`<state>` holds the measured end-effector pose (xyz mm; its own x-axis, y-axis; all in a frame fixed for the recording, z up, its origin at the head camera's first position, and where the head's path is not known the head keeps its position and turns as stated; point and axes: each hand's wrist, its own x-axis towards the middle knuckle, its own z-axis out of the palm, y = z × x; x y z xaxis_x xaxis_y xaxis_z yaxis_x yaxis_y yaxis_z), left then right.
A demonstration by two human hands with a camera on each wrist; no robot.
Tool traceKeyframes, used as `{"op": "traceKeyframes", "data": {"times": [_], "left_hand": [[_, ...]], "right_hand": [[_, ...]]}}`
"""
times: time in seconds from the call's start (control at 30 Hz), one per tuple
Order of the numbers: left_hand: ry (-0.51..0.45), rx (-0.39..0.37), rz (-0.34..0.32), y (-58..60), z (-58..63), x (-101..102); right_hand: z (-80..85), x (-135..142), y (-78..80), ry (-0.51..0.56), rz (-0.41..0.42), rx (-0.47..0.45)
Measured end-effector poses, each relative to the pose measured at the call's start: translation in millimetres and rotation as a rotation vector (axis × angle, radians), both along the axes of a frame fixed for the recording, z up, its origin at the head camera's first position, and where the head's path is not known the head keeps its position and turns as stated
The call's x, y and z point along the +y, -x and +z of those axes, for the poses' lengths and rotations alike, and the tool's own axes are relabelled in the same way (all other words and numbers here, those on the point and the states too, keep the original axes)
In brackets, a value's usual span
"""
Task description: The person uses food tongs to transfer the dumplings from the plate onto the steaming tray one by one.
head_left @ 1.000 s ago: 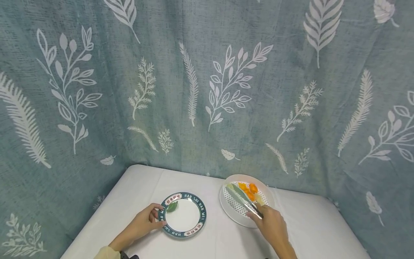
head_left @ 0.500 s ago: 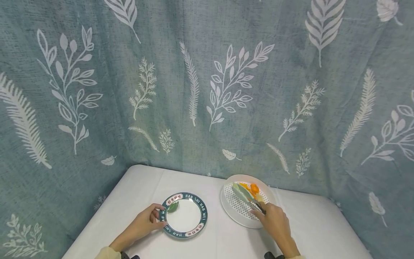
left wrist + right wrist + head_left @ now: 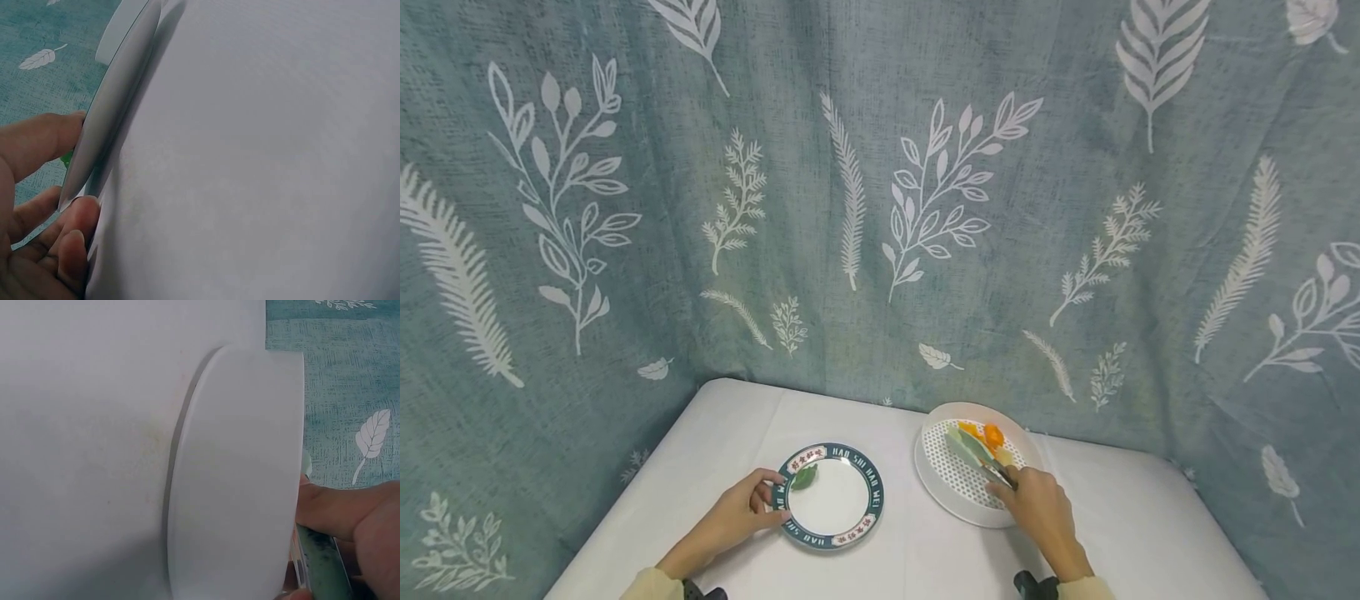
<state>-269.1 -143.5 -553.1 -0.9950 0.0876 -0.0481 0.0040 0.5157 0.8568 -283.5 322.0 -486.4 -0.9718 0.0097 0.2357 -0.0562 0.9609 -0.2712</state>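
My left hand (image 3: 741, 508) holds the left edge of a round white plate (image 3: 827, 504) with a teal lettered rim. In the left wrist view the thumb is on one face of the plate (image 3: 112, 106) and fingertips are at the other. One green leaf (image 3: 804, 477) lies on its upper left part. On the right, my right hand (image 3: 1037, 502) grips metal tongs (image 3: 989, 467) with pale green ends. Their tips reach into a white perforated basket (image 3: 934, 490), beside orange pieces (image 3: 993, 435). The right wrist view mostly shows the basket's outer wall (image 3: 237, 469), which hides the tips.
Yellow pieces (image 3: 970, 428) and a pale yellow piece (image 3: 1004, 457) also lie in the basket. Both vessels stand on a white-covered table (image 3: 898, 533). A blue-green leaf-print curtain (image 3: 865, 333) hangs behind the table and along its sides.
The tongs' tips have shifted right and slightly back toward my right hand, over the basket. My left hand keeps its hold on the plate. The head view has drifted slightly.
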Motion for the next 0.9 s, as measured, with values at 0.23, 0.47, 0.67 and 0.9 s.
{"op": "traceKeyframes", "data": {"times": [0.23, 0.47, 0.67, 0.9], "left_hand": [[-0.007, 0.007, -0.005, 0.5, 3.2, 1.1], [0.000, 0.017, -0.005, 1.3, 1.1, 1.2], [-0.004, 0.018, -0.004, 1.6, -1.9, 0.3], [-0.002, 0.024, -0.001, 1.4, -1.9, 0.3]], "right_hand": [[3.8, -3.4, 1.5, -0.032, -0.017, -0.029], [4.2, -8.5, 0.8, -0.008, -0.068, -0.059], [2.0, -7.8, -0.7, 0.003, -0.074, -0.022], [7.4, -7.3, -3.3, -0.029, -0.060, 0.066]]}}
